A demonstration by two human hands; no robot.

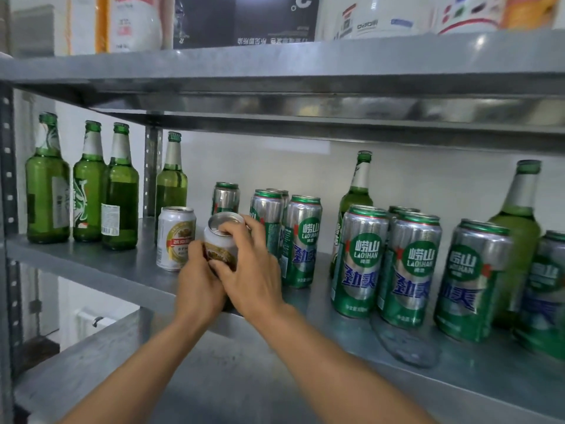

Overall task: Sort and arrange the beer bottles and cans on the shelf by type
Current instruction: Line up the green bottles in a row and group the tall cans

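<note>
Head view: a short can [220,237] is tilted at the front of the shelf [91,264], held in both hands. The left hand [198,280] curls round its lower side, and the right hand [250,270] curls over its top and right side. A white can [175,238] stands just to the left. Green bottles [120,194] stand further left, tall green cans [360,261] to the right.

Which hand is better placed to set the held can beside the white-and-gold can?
Probably right: the right hand grips the held can over its top, while the left hand sits in the gap toward the white-and-gold can.
</note>
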